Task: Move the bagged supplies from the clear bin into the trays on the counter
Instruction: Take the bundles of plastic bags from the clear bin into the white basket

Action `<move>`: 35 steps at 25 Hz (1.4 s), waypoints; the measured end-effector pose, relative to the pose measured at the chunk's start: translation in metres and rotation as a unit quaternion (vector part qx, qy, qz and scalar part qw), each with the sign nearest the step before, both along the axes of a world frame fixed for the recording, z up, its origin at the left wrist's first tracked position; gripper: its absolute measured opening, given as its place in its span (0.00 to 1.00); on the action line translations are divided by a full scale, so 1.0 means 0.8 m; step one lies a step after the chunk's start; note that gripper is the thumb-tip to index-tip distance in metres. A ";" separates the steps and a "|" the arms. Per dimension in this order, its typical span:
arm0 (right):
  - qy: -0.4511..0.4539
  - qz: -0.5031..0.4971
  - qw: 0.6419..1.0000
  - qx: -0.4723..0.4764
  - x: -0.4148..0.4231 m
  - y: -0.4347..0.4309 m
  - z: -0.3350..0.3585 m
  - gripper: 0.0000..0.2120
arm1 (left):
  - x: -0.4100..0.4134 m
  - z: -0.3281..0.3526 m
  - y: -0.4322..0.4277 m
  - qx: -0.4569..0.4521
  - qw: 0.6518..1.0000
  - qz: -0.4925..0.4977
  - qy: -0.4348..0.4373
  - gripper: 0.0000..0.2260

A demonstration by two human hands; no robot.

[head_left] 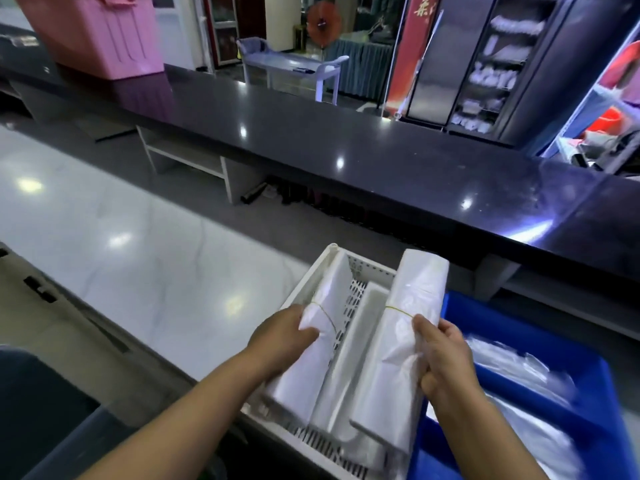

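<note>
Two white bundles of bagged supplies, each bound with a thin rubber band, are held over a white slotted tray. My left hand grips the left bundle near its middle. My right hand grips the right bundle, which tilts up over the tray's right side. A third white bundle lies flat in the tray between them. The clear bin is not visible.
A blue tray holding clear plastic bags sits right of the white tray. A long dark glossy counter runs behind, with a pink bin at its far left. Shelving stands at the back right.
</note>
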State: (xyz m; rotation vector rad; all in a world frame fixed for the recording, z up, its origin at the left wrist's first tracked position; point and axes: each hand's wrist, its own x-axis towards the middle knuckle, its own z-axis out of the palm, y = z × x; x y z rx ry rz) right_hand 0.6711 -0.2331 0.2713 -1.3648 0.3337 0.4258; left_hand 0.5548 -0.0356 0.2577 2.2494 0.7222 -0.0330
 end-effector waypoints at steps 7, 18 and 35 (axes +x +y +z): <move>0.005 -0.047 0.999 -0.008 0.003 -0.015 0.000 0.16 | 0.006 -0.033 -0.021 0.286 0.953 -0.100 0.024 0.29; 0.001 -0.051 0.998 -0.023 -0.041 0.022 0.000 0.16 | -0.011 -0.061 -0.006 0.272 0.920 -0.266 0.096 0.32; -0.257 0.286 0.681 -0.623 -0.083 0.100 -0.062 0.25 | -0.044 0.025 0.041 -0.040 0.989 0.049 -0.135 0.06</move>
